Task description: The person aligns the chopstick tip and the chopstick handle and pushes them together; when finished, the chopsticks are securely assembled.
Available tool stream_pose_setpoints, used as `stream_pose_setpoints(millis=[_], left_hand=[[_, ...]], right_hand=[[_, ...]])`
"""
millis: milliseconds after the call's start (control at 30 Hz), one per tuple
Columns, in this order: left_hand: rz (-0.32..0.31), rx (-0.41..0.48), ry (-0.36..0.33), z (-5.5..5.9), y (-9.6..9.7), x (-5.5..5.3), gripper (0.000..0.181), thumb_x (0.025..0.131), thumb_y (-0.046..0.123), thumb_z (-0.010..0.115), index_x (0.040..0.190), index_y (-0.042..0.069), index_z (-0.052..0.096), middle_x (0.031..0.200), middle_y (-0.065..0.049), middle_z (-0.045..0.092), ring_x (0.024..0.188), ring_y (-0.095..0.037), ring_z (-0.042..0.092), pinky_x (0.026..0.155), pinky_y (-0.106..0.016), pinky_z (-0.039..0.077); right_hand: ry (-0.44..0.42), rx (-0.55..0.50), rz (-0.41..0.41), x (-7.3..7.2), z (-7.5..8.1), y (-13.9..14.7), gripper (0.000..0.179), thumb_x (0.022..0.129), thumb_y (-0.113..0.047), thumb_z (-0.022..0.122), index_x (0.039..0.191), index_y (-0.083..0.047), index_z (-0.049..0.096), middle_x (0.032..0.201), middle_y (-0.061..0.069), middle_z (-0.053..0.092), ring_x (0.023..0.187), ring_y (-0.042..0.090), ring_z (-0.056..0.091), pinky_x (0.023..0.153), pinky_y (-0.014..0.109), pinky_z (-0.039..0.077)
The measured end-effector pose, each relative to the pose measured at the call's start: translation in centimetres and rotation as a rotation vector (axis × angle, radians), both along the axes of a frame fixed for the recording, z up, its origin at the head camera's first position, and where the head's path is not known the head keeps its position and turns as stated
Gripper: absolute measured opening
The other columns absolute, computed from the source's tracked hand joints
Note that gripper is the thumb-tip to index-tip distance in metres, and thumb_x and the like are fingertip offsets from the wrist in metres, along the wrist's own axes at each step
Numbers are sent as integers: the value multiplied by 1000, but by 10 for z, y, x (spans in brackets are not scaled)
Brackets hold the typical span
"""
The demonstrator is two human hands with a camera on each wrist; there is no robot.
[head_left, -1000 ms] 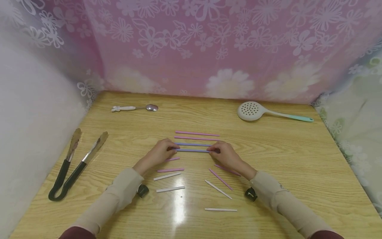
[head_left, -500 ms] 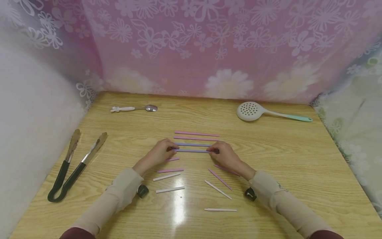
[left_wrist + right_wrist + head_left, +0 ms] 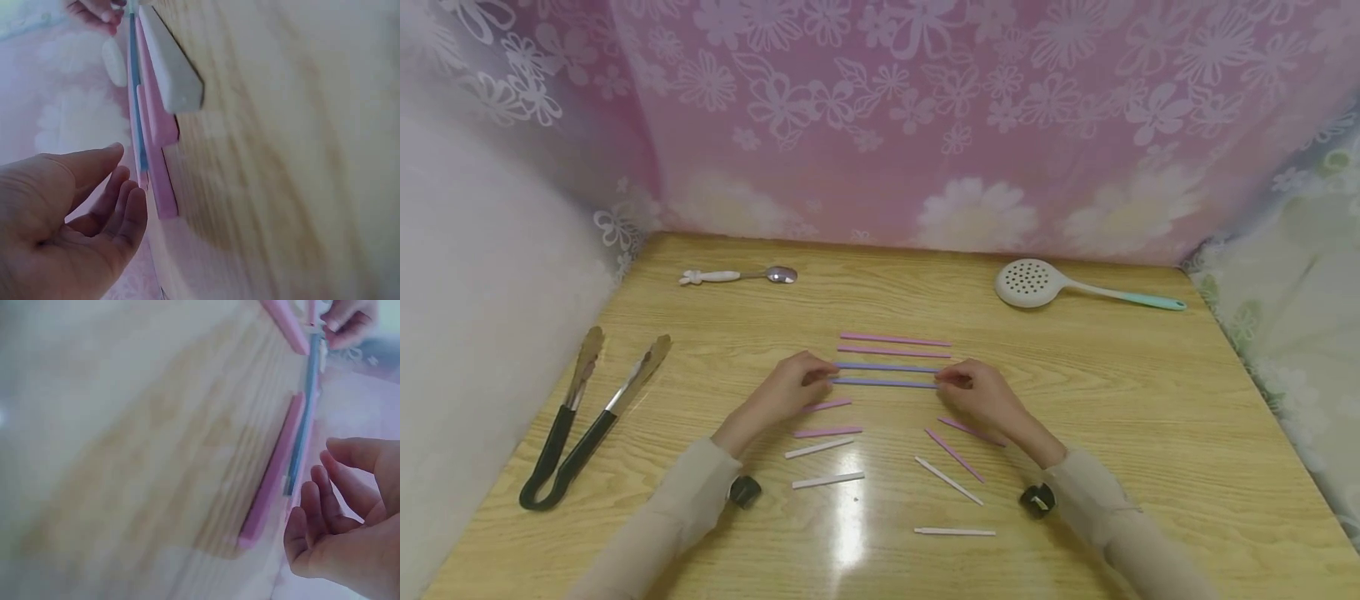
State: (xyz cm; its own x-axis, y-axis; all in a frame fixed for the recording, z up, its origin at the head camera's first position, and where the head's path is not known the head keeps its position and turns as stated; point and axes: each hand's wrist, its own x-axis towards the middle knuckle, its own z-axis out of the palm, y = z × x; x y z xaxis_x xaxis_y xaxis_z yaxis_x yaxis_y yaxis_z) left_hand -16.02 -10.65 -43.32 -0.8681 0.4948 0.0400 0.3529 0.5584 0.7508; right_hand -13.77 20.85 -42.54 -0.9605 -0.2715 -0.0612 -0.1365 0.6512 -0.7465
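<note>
Two long blue sticks [image 3: 886, 383] lie side by side across the middle of the table. At their left ends is my left hand [image 3: 788, 387], thumb and fingers apart and nothing between them in the left wrist view. My right hand [image 3: 983, 393] is at the right ends, its fingers loosely bent around a gap in the right wrist view. Beyond the blue pair lie two long pink sticks [image 3: 895, 339]. Shorter pink sticks [image 3: 829, 432] and white sticks [image 3: 828, 481] lie nearer, left of centre. More short pink sticks [image 3: 955, 456] and white sticks [image 3: 955, 532] lie right of centre.
Black-handled tongs [image 3: 576, 450] lie spread at the left. A spoon [image 3: 781, 275] with a white handle is at the back left, and a slotted skimmer [image 3: 1028, 283] at the back right. Floral cloth [image 3: 865, 125] hangs behind the wooden table [image 3: 1150, 417].
Both hands have let go of the blue sticks' ends and drawn outward, left hand to the left, right hand to the right. The sticks stay in place.
</note>
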Motion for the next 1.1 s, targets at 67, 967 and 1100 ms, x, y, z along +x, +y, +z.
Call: stream_pose_setpoints(millis=[67,967,1100], left_hand=[[3,8,-2,0,-4,3,24,92,7,61,113,-2,66,99,-9,64,91,-21,59,83,-37,52],[-87,29,-123,-10,-15,22,25,93,10,61,115,0,66,106,-9,66,94,-18,60,81,-28,52],[-97,15,-116,-10,-14,22,24,93,7,60,115,-2,65,103,-9,63,86,-14,54,72,-24,49]], right_hand=[[-16,-1,-4,3,1,4,20,91,-13,64,106,-1,69,103,11,65,95,25,62,85,41,52],[-74,50,47,41,-3,26,20,87,-16,70,102,-3,70,82,-1,56,72,11,47,61,22,42],[-50,71,52,40,-4,25,13,87,-12,69,98,-5,71,80,-2,57,70,9,47,60,22,41]])
